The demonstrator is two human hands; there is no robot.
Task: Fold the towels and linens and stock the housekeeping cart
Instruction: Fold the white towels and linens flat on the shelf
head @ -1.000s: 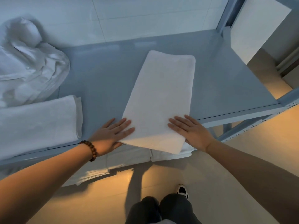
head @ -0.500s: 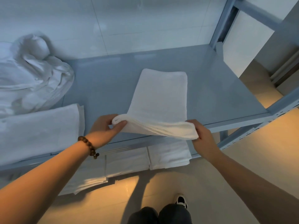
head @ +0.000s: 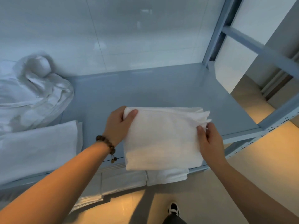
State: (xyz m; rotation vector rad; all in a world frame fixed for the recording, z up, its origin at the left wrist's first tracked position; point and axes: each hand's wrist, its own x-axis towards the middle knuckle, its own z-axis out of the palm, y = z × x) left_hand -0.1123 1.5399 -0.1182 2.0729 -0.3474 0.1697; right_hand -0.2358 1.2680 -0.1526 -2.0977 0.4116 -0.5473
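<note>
Between left hand point(head: 119, 125) and right hand point(head: 208, 141); folded towel point(head: 161, 138) held.

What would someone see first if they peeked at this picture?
The white towel in the middle, held by the left hand and right hand at the front edge of the grey shelf. Then the crumpled linen heap at the far left, with a second folded towel lying in front of it.
</note>
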